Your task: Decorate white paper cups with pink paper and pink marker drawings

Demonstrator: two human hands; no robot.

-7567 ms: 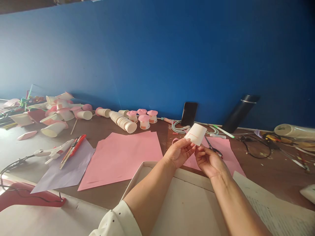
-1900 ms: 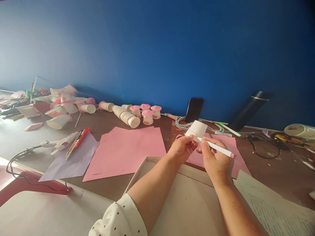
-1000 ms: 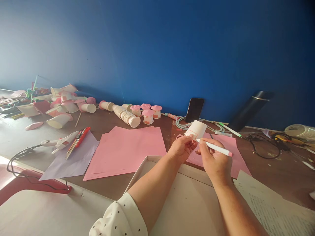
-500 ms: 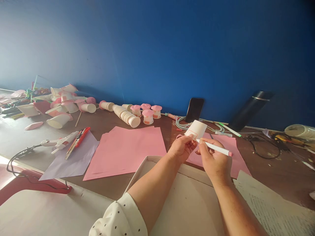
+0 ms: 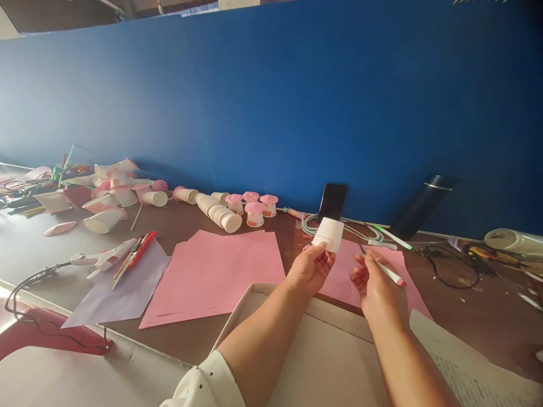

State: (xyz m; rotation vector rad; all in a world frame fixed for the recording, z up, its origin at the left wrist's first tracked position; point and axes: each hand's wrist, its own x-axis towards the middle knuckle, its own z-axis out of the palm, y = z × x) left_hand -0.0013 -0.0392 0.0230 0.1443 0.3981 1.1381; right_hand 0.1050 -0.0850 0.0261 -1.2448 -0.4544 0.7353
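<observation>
My left hand (image 5: 311, 268) grips a white paper cup (image 5: 330, 233) upside down by its rim. A thin reddish rectangle is drawn low on the cup's side. To the right, my right hand (image 5: 379, 282) holds a white marker pen (image 5: 392, 274) with a pink end, apart from the cup; its writing tip is hidden by the fingers. Below both hands lies a sheet of pink paper (image 5: 343, 282). Small cups with pink scalloped tops (image 5: 255, 212) and drawn windows and doors stand to the left, beside a nested row of paper cups (image 5: 216, 212).
A dark phone (image 5: 333, 199) leans against the blue wall by a coiled cable (image 5: 311, 226). Pink sheets (image 5: 216, 277), a red utility knife (image 5: 134, 254) and a glue gun (image 5: 102, 257) lie left. A black bottle (image 5: 422, 206) stands at the right; a shallow box (image 5: 314, 350) sits in front.
My right hand has drawn the marker away from the cup, towards the right. My left hand has turned the cup more upright. The camera view has tipped up slightly.
</observation>
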